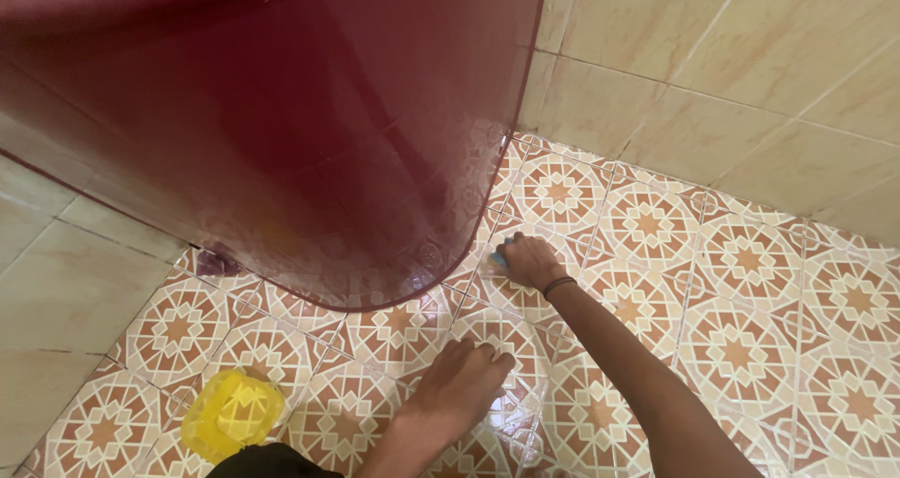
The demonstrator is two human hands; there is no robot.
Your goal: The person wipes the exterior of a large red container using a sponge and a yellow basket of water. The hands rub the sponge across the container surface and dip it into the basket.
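Observation:
My right hand (532,261) reaches out over the patterned floor tiles (750,328) and presses a small blue-green scrubber (498,256) against the floor, right beside the base of a large dark red plastic tub (309,131). A dark band circles that wrist. My left hand (461,382) rests flat on the wet tiles nearer to me, fingers spread, holding nothing.
A yellow plastic container (232,414) stands on the floor at the lower left. Cream wall tiles (731,84) rise behind at the right, and more of them (66,291) at the left. The red tub fills the upper left corner.

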